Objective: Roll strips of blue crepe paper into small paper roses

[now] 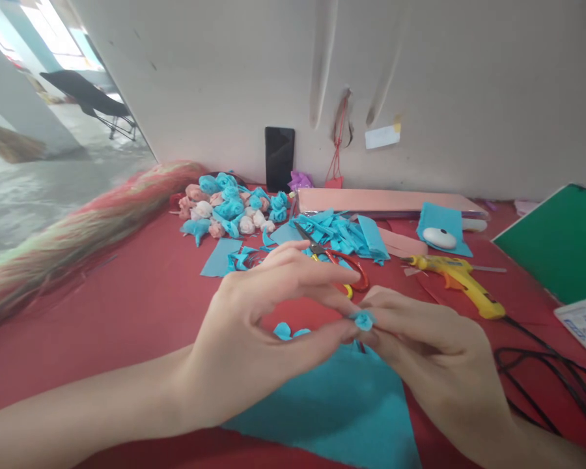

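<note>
A small rolled blue crepe paper flower sits between the fingertips of both hands. My left hand pinches it from the left with thumb and fingers. From the right, my right hand grips it too, its fingers folded together. Underneath lies a large blue crepe paper sheet, partly covered by the hands. Several cut blue petals show behind my left thumb. Scissors with red and yellow handles rest just beyond the fingers, partly hidden by my left hand.
Finished blue, pink and white paper flowers are heaped at the back left. Blue paper strips lie mid-table. On the right are a yellow glue gun, its black cord, a white oval object and a green board. A phone leans upright.
</note>
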### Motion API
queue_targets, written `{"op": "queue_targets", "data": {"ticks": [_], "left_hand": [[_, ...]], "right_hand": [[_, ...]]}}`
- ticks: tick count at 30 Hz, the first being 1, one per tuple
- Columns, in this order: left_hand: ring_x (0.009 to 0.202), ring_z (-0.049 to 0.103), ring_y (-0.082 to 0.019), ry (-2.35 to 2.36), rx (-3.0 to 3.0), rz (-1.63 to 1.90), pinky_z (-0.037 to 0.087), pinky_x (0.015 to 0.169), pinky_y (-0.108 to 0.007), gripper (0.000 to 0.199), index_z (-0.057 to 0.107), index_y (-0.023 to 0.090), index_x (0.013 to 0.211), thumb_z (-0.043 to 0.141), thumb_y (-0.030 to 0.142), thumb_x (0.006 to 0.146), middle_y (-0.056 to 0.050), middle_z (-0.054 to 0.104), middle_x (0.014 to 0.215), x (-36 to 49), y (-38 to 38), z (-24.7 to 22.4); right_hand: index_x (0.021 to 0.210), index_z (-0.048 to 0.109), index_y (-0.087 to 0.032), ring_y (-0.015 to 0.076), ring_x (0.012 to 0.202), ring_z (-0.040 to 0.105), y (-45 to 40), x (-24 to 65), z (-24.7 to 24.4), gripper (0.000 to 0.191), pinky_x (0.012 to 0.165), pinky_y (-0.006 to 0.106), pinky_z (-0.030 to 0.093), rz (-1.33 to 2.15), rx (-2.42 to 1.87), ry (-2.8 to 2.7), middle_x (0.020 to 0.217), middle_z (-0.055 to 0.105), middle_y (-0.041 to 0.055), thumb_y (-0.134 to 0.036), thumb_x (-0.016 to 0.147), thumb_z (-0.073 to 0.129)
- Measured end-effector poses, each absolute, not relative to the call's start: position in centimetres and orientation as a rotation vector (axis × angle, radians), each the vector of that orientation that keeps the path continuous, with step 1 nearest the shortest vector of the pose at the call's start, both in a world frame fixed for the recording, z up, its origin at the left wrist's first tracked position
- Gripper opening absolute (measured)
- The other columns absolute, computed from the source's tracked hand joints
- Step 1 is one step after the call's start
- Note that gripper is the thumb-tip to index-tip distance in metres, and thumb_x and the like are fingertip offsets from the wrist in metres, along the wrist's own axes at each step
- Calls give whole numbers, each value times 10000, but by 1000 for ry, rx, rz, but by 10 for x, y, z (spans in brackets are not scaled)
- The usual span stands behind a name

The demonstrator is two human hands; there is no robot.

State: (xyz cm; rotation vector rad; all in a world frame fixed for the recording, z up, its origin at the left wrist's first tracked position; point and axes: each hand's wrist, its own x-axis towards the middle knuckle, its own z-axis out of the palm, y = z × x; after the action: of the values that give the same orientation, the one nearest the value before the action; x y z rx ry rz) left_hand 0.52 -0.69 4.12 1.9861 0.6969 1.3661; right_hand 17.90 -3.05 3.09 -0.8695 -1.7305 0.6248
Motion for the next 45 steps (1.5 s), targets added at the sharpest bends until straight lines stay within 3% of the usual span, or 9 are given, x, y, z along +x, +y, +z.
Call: {"op": "queue_targets", "data": {"ticks": [7, 19, 23, 29, 35, 41, 45], "left_hand": [[734, 686, -131, 661, 1983, 1390, 502, 899, -328, 272, 685, 252, 972, 740, 83, 767, 55, 779, 797, 6, -8, 39], [785, 680, -146, 658, 1941, 1414, 547, 834, -291, 245, 711, 225, 909, 729, 44, 745, 25, 768, 777, 8, -7, 40], [807, 680, -128, 669, 1925, 1377, 554, 792, -239, 262, 701, 220, 936, 708, 32, 755, 30, 760, 785, 8, -9, 39], [824, 683, -52, 756, 1792, 1341, 508, 834, -90, 341, 692, 257, 988, 734, 38, 730, 94, 741, 803, 8, -11, 33], [820, 687, -35, 737, 1638, 1322, 511, 751, -45, 369, 710, 264, 981, 759, 24, 706, 110, 738, 809, 10, -8, 34], [874, 692, -59, 616, 1428, 1217, 536, 776, -84, 164, 722, 262, 1000, 592, 190, 930, 56, 763, 902, 9, -1, 32], [788, 631, -65, 610, 1474, 1112, 521, 706, -87, 126, 771, 219, 825, 683, 133, 852, 29, 708, 811, 9, 6, 28]], "right_hand": [[621, 651, -200, 81, 505, 539, -30, 179, 32, 211, 457, 137, 451, 645, -871, -1723, 571, 624, -41, -38, 756, 655], [671, 708, -233, 97, 492, 610, -31, 177, 29, 154, 483, 137, 519, 532, -947, -1681, 561, 681, -48, -133, 787, 696], [854, 738, -279, 83, 572, 673, -36, 181, 26, 153, 555, 98, 551, 509, -1016, -1690, 688, 741, -76, -142, 789, 724], [765, 696, -267, 51, 563, 643, -40, 181, 25, 190, 580, 67, 522, 370, -1029, -1772, 652, 712, -110, -80, 796, 686], [785, 731, -303, 67, 531, 612, -37, 179, 29, 203, 532, 109, 514, 488, -1057, -1731, 642, 703, -107, -110, 810, 676], [655, 722, -285, 59, 578, 668, -34, 185, 34, 226, 571, 75, 520, 757, -1092, -1617, 638, 730, -106, -165, 839, 669], [655, 738, -282, 69, 578, 661, -34, 186, 35, 211, 557, 95, 515, 911, -1072, -1598, 629, 729, -84, -209, 843, 675]]}}
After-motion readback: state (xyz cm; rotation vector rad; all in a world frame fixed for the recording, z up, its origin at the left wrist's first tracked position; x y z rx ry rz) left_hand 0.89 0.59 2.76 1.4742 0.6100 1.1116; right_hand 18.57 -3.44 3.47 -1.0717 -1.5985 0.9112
